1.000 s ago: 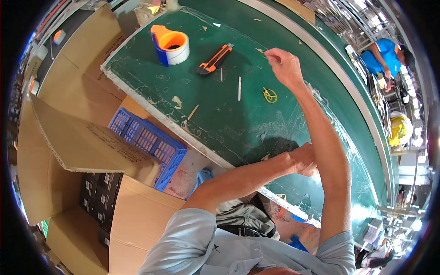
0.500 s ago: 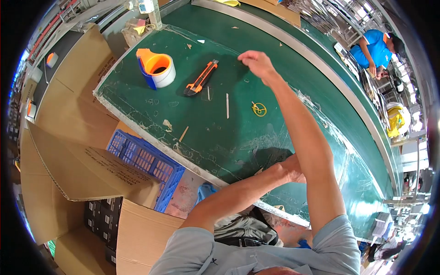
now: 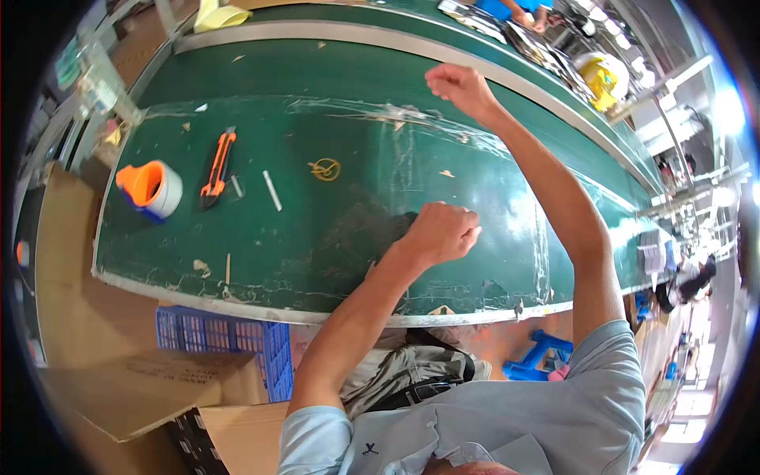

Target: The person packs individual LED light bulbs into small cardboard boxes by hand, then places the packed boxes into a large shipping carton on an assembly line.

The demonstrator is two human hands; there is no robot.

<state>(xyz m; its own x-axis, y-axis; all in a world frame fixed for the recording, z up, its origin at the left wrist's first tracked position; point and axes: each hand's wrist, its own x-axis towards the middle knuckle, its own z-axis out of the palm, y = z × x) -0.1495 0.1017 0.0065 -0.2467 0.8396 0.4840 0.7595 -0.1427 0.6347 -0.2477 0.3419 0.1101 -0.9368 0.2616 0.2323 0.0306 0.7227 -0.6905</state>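
Note:
My left hand is closed in a loose fist above the middle of the green tabletop; nothing shows in it. Further out, my right hand hangs over the far side with its fingers curled together, and I see nothing in them. The closest item to my left hand is a yellow rubber band, lying to its left. Beyond that are a white strip and an orange and black utility knife. An orange and blue tape dispenser with a white roll stands near the left end.
A metal rail borders the far side. Below the near edge are a blue plastic crate, an open cardboard box and a blue stool. Another person's hand is at the back, near a yellow bundle.
The view has swung to the right, so the knife and tape dispenser sit further left. My left hand has come out from under the right forearm, and the arms no longer cross.

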